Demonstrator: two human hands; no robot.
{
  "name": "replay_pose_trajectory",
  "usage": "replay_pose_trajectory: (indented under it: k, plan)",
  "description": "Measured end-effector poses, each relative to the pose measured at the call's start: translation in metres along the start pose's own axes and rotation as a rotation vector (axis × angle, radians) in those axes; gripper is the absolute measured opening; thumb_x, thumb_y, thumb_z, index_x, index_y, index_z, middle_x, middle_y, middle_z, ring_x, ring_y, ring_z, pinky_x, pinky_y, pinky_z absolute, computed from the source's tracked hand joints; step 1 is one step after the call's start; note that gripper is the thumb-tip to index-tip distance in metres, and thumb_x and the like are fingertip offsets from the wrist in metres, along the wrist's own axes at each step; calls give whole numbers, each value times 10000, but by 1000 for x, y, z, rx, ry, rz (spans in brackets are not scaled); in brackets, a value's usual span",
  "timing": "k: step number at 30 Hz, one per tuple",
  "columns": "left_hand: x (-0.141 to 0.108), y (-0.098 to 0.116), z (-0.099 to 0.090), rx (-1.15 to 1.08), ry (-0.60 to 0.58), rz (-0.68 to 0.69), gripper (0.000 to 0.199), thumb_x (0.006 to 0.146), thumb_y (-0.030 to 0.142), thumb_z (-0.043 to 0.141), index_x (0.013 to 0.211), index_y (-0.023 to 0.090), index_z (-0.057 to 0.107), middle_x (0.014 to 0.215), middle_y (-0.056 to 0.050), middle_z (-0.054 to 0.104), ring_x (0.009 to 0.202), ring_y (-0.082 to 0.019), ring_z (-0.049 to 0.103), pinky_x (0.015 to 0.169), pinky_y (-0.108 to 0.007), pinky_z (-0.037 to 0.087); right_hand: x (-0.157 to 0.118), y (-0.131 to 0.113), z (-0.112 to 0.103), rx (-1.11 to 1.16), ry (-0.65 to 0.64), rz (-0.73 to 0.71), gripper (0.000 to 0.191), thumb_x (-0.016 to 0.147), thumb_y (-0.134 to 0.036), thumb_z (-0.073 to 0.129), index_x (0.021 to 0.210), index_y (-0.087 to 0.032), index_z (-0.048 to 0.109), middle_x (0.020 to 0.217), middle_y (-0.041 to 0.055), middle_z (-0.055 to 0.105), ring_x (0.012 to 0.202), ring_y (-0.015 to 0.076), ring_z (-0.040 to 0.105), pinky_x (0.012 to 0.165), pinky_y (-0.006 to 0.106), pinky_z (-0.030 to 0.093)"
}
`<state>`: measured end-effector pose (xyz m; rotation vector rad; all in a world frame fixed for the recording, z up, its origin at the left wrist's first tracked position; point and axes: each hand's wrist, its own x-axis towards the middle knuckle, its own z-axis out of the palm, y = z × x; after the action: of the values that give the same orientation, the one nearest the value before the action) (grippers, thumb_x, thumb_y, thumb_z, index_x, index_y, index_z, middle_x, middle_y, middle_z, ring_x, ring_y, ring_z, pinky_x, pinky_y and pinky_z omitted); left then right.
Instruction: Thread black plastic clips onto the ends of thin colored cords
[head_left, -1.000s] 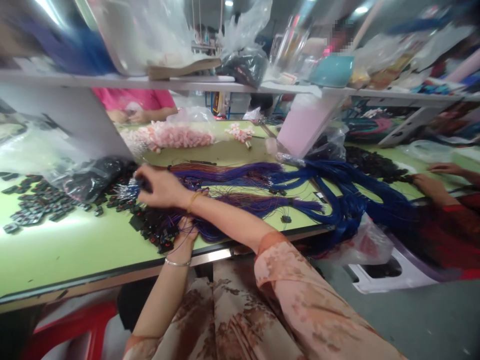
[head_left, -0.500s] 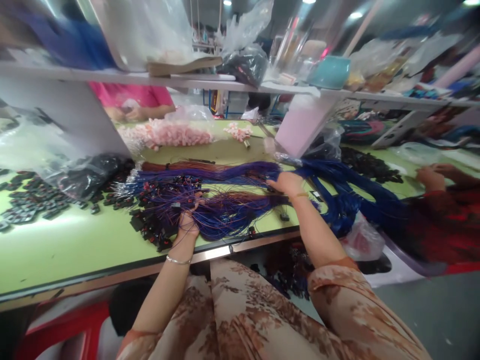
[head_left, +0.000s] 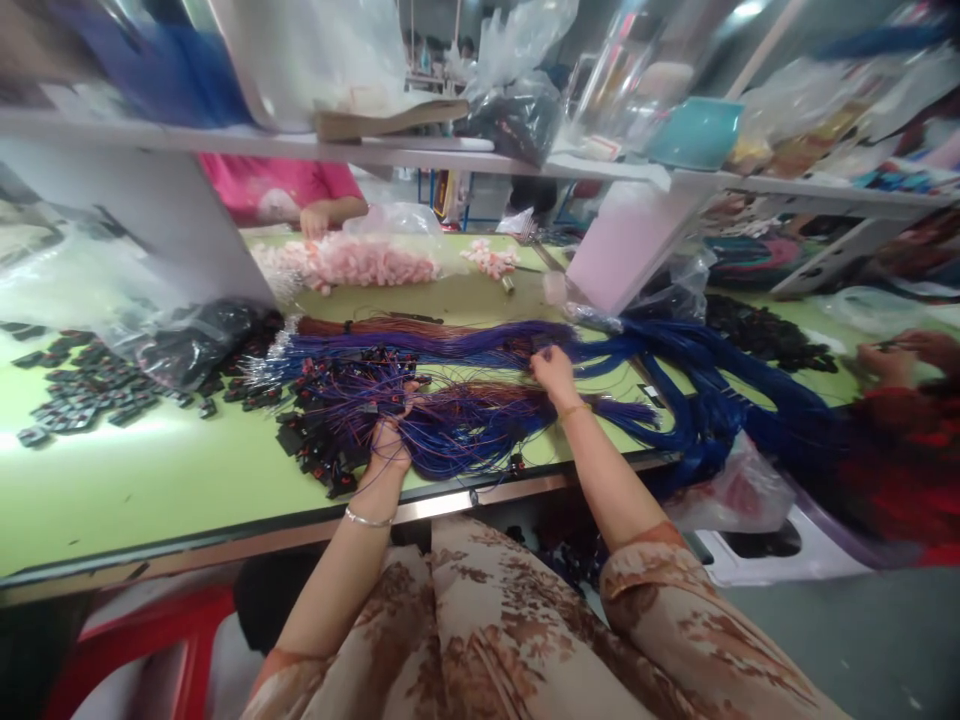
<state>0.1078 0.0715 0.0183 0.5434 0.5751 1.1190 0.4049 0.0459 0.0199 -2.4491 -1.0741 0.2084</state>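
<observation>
My left hand (head_left: 391, 438) is closed around thin blue and purple wires (head_left: 457, 440) at the end where black connectors cluster. Black plug housings (head_left: 319, 445) hang and lie at its left side. My right hand (head_left: 553, 376) has its thumb and fingers pinched together over the wires; what sits between them is too small and dark to name. Beyond both hands lies a second bundle of purple and brown wires (head_left: 450, 338), its silvery ends (head_left: 268, 362) pointing left. Long blue wire hanks (head_left: 705, 400) trail off at my right.
A pile of loose black connectors (head_left: 105, 385) lies at the left beside a plastic bag (head_left: 187, 350). Pale pink parts (head_left: 367, 262) are heaped across the table, near a person in pink (head_left: 277, 190). A shelf (head_left: 420, 152) spans above. Another person's hands (head_left: 904, 355) are at far right.
My right hand has moved left along the wires and its fingers have drawn into a pinch. The left hand keeps its hold. The whole view has shifted slightly.
</observation>
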Motion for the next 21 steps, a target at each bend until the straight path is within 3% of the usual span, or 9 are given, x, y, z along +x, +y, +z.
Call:
replay_pose_trajectory:
  k: [2, 5, 7, 9, 13, 17, 21]
  plan:
    - [0, 0, 1, -14, 3, -26, 236, 671, 166, 722, 898, 228, 700, 671, 1, 716, 874, -246, 703, 888, -390, 537, 4, -10, 5, -31, -43, 1, 430, 865, -451, 491, 1047, -84, 621, 1016, 216, 691, 929, 244, 659, 803, 306, 467]
    - [-2, 2, 3, -34, 2, -74, 224, 681, 176, 718, 896, 235, 697, 680, 0, 717, 876, -247, 703, 875, -392, 540, 10, -30, 10, -69, -92, 8, 655, 744, -595, 619, 1061, -22, 592, 1028, 299, 655, 998, 300, 643, 838, 360, 436]
    - [-3, 4, 6, -41, -1, -90, 206, 697, 194, 719, 896, 238, 697, 731, -13, 732, 893, -254, 700, 866, -399, 543, 13, -43, 14, -58, -88, 21, 727, 701, -588, 657, 1112, 4, 559, 1055, 320, 636, 1029, 315, 633, 845, 370, 427]
    - [-5, 5, 8, -42, -1, -100, 203, 710, 207, 715, 909, 243, 697, 787, -19, 743, 910, -260, 696, 859, -407, 546, 14, -51, 17, -23, -77, 43, 668, 675, -483, 697, 1113, 3, 559, 1057, 314, 639, 1010, 318, 640, 826, 360, 438]
    - [-6, 5, 10, -48, 2, -98, 224, 719, 216, 707, 940, 256, 694, 846, -15, 748, 941, -256, 693, 863, -410, 550, 10, -52, 16, 98, -72, 64, 329, 682, -261, 631, 952, -74, 618, 888, 203, 697, 844, 256, 672, 720, 295, 482]
    - [-4, 2, 7, -50, 16, -96, 256, 684, 184, 710, 931, 247, 697, 779, -8, 738, 949, -246, 699, 895, -408, 548, -5, -52, -4, 303, 42, 17, 315, 804, -277, 435, 1070, -145, 539, 916, 103, 686, 832, 171, 656, 683, 234, 513]
    - [-2, -3, -2, -30, 17, -48, 336, 625, 93, 706, 937, 218, 700, 771, -18, 736, 954, -249, 700, 926, -413, 536, -30, -92, -22, 908, 120, -309, 305, 807, -289, 445, 1105, -227, 461, 911, 6, 643, 836, 133, 635, 729, 265, 536]
